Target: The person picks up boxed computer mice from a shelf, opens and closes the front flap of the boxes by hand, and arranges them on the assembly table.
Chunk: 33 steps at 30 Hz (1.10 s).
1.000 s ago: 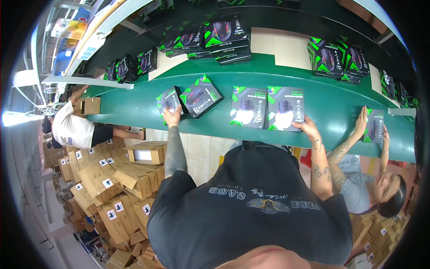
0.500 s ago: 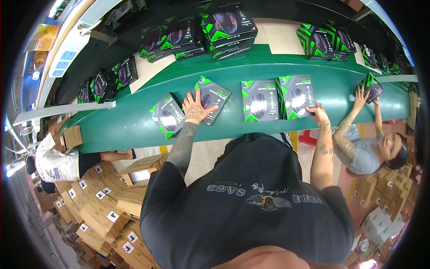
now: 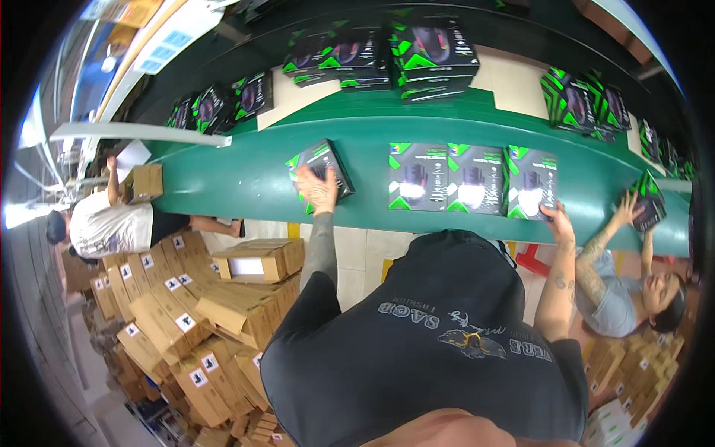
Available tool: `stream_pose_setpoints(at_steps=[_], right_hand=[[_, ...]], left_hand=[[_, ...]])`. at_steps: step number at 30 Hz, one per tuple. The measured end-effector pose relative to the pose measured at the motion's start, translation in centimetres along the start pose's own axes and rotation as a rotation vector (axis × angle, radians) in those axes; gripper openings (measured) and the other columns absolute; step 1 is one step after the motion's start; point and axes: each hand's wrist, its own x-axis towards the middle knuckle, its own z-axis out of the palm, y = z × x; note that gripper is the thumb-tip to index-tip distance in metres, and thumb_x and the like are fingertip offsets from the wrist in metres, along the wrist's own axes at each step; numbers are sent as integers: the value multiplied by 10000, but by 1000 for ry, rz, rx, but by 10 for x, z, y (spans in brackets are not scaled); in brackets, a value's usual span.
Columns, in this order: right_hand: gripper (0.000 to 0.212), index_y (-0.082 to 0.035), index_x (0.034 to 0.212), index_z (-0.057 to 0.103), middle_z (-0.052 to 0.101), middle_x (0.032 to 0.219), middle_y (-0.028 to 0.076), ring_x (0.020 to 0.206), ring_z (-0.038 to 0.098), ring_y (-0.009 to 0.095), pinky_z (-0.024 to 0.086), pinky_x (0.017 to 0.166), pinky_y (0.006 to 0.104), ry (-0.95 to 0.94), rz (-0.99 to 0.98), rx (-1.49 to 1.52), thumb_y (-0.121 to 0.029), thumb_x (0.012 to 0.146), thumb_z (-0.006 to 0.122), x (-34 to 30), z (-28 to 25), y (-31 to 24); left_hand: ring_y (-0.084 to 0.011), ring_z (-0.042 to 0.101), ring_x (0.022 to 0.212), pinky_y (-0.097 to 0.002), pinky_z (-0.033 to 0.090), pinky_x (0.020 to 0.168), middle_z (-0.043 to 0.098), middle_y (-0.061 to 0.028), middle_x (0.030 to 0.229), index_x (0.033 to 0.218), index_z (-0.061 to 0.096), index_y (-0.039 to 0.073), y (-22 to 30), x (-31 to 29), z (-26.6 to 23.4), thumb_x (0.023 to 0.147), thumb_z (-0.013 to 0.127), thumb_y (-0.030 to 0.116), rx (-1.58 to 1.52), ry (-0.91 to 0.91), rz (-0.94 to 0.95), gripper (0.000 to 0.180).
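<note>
A black-and-green gaming mouse box (image 3: pixel 339 160) stands slightly turned on the green bench. My left hand (image 3: pixel 319 192) lies over its near face, fingers spread, somewhat blurred. To the right, three matching boxes form a row with their printed faces showing: a left box (image 3: pixel 417 179), a middle box (image 3: pixel 474 179) and a right box (image 3: pixel 531 182). The first two sit side by side; the right one stands a little higher. My right hand (image 3: pixel 558 221) grips the near right corner of the right box, thumb and fingers closed about it.
Stacks of similar boxes (image 3: pixel 433 56) stand on the shelf behind the green bench (image 3: pixel 246 182). A co-worker (image 3: pixel 618 298) at the right handles another box (image 3: pixel 649 205). At the left is a person in white (image 3: pixel 112 223). Brown cartons (image 3: pixel 167 298) are piled on the floor at left.
The tilted box under my left hand has moved right and now lies straight at the left of the row. My left hand has shifted onto the other box. The view has swung leftward.
</note>
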Motion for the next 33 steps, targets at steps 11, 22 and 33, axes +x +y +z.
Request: stream_pose_setpoints(at_steps=[11, 22, 33], right_hand=[[682, -75, 1278, 372, 489, 1194, 68, 1118, 427, 216, 290, 929, 391, 2, 21, -27, -185, 691, 701, 1, 18, -13], [696, -46, 1278, 369, 530, 1148, 87, 1074, 480, 220, 335, 935, 368, -10, -6, -33, -146, 678, 707, -8, 12, -16], [672, -70, 1243, 427, 546, 1127, 96, 1062, 490, 228, 370, 890, 373, -142, 74, -214, -196, 658, 731, 15, -15, -23]], left_hand=[[-185, 388, 1182, -334, 282, 975, 417, -77, 1304, 1332, 330, 60, -5, -14, 2, 815, 609, 363, -1150, -521, -462, 662], [-153, 545, 887, -297, 437, 741, 573, -41, 997, 1146, 444, 68, 3, 13, -13, 757, 692, 274, -1123, -458, -536, 505], [-138, 497, 1012, -265, 393, 892, 492, -76, 1164, 1343, 271, -1, 98, -101, -34, 795, 646, 111, -1247, -722, -329, 674]])
